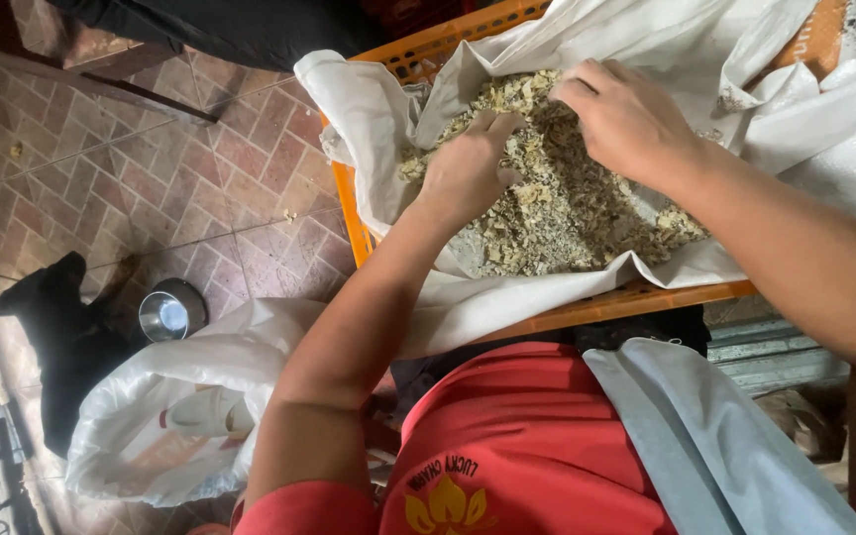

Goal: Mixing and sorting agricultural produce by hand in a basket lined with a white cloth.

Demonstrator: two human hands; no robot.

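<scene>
Inside the orange crate (547,315), lined with white cloth (507,297), lies a heap of pale flakes (567,208). Both hands press into it: the left hand (468,170) with fingers curled loosely, the right hand (626,119) cupped over flakes (neither visibly gripping). Below left, a steel bowl (170,311) sits on the brick floor (151,168).

The crate (567,315) is orange, its cloth lining (507,307) white. The chopped bits (557,198) are pale yellow-tan (some greyish). The floor (180,168) shows reddish-brown brick pattern.
</scene>
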